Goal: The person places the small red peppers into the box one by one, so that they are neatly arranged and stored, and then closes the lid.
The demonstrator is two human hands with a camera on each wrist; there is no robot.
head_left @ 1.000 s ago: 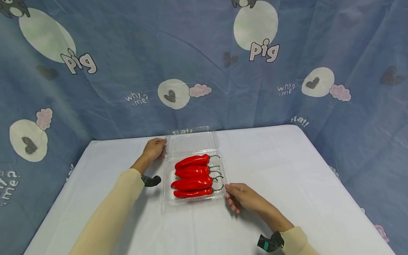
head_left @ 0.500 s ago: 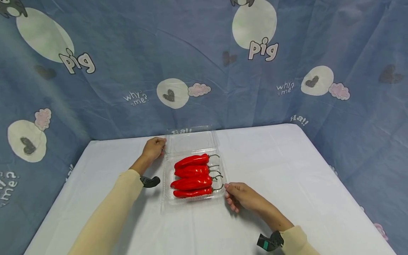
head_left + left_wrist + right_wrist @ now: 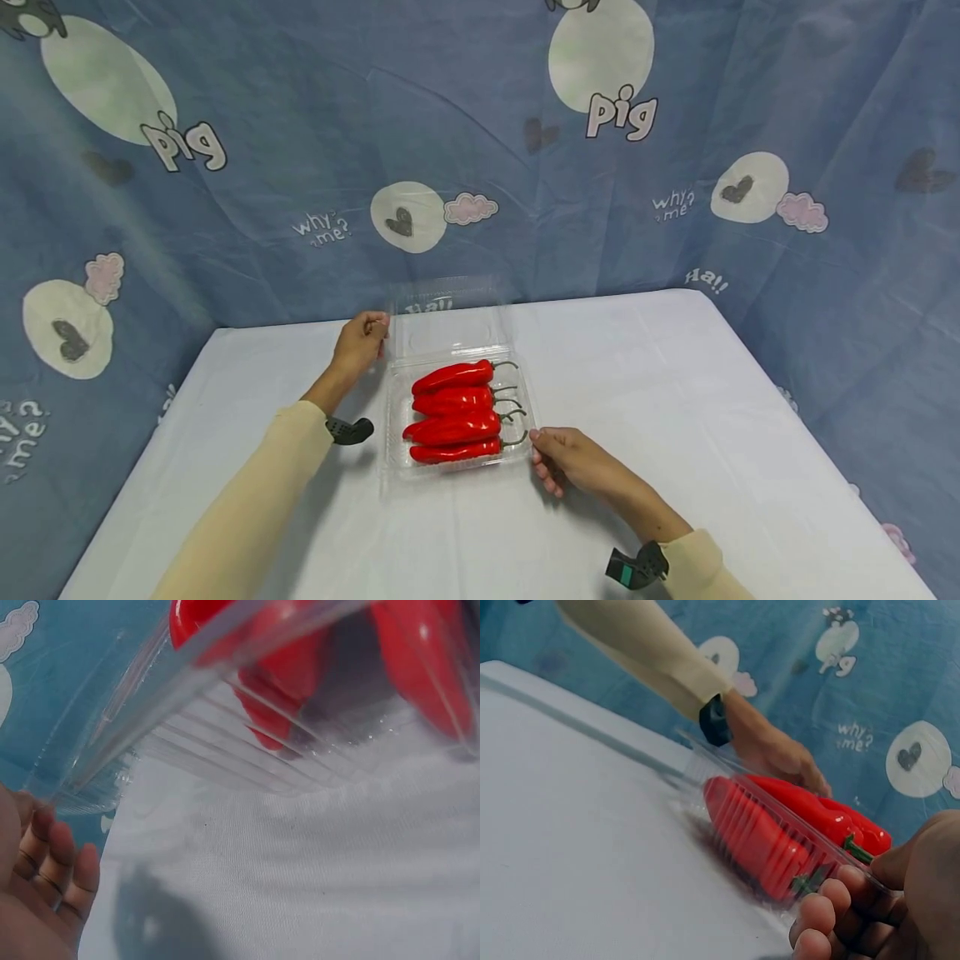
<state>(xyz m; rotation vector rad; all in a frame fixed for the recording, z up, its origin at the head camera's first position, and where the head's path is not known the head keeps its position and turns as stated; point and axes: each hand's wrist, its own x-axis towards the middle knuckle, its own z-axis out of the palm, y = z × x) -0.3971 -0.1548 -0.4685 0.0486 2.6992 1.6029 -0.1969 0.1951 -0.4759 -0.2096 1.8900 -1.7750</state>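
Observation:
A clear plastic clamshell box point(image 3: 397, 462) lies with its base on the table, holding several red chili peppers point(image 3: 453, 427) in a stack of rows, green stems to the right. Its clear lid point(image 3: 450, 329) is hinged up at the back and leans away from me. My left hand point(image 3: 360, 343) pinches the lid's left edge; in the left wrist view the left fingertips point(image 3: 86, 866) are at the plastic's edge. With thumb and forefinger my right hand point(image 3: 573, 458) pinches the base's front right rim, near the lowest pepper's stem.
The table has a white cloth point(image 3: 660, 375) whose back edge runs just behind the box. A blue printed curtain point(image 3: 525, 225) hangs behind the table and along its sides. Dark camera mounts point(image 3: 637, 567) sit on both wrists.
My left hand has risen slightly with the lid, whose far edge now stands higher against the curtain. The right hand, the base and the peppers stay in place.

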